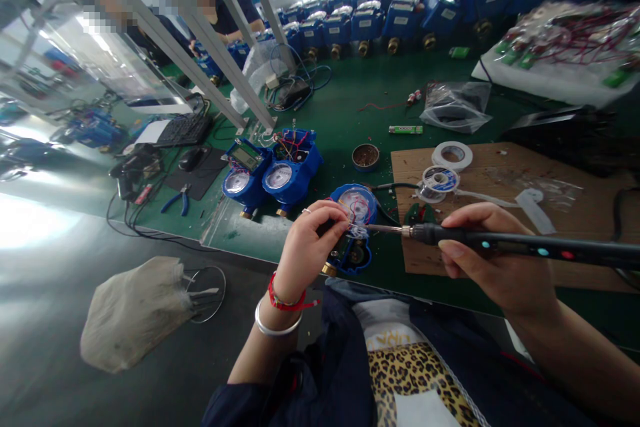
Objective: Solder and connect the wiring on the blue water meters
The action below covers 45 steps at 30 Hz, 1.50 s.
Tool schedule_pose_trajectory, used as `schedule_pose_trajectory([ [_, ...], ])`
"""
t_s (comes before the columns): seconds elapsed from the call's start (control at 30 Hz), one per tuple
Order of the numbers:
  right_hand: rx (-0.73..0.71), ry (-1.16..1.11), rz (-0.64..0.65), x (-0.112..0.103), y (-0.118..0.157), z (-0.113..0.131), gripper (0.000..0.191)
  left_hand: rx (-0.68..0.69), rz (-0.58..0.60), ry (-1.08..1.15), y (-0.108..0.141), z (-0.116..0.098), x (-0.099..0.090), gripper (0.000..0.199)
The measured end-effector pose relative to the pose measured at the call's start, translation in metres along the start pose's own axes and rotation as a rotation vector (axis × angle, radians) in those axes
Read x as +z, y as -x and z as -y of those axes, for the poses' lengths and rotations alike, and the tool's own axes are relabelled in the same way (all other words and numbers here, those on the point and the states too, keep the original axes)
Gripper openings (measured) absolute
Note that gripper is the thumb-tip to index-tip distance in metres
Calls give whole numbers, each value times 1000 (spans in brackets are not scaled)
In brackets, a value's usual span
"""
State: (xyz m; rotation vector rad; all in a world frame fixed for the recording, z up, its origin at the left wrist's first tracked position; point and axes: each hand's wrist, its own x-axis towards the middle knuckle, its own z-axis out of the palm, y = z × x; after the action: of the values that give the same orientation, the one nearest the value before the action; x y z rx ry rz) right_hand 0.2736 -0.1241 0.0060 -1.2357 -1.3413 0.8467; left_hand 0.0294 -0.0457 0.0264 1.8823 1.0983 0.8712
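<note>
My right hand [493, 260] is closed around a black soldering iron [520, 245], its metal tip pointing left. The tip reaches the wires on an opened blue meter [373, 203] at the table's front edge. Over that meter's left side, my left hand [317, 233] pinches thumb and fingers together; what sits between them is too small to make out. Thin red and white wires lie on the meter's round dial, just beside my left fingertips. The meter's lower part shows a dark opening and a brass fitting.
Two blue meters [293, 177] stand left of my hands, near blue-handled pliers [184, 201]. A small round tin [365, 157], a green battery [405, 129], a solder spool [440, 180] and white tape [452, 155] lie beyond. Meters line the back; a person stands behind the frame posts.
</note>
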Motion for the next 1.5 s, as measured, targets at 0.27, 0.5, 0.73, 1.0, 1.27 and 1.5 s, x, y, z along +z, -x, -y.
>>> schedule_pose_trajectory([
  [0.27,-6,6,-27,-2,0,-1,17,-1,10,-29,0,0,-1,7],
  [0.5,-5,13,-15,0,-1,0,18,9,9,-17,0,3,0,7],
  [0.73,-2,-11,2,-2,2,-1,18,5,0,-9,0,2,1,7],
  [1.0,-25,3,-11,-1,1,-1,17,-15,-1,-11,0,2,1,7],
  [1.27,-41,-18,-25,-1,0,-2,19,-36,-9,7,1,2,0,7],
  [1.5,-40,-2,-36,-1,2,-3,20,-27,-1,6,0,2,0,7],
])
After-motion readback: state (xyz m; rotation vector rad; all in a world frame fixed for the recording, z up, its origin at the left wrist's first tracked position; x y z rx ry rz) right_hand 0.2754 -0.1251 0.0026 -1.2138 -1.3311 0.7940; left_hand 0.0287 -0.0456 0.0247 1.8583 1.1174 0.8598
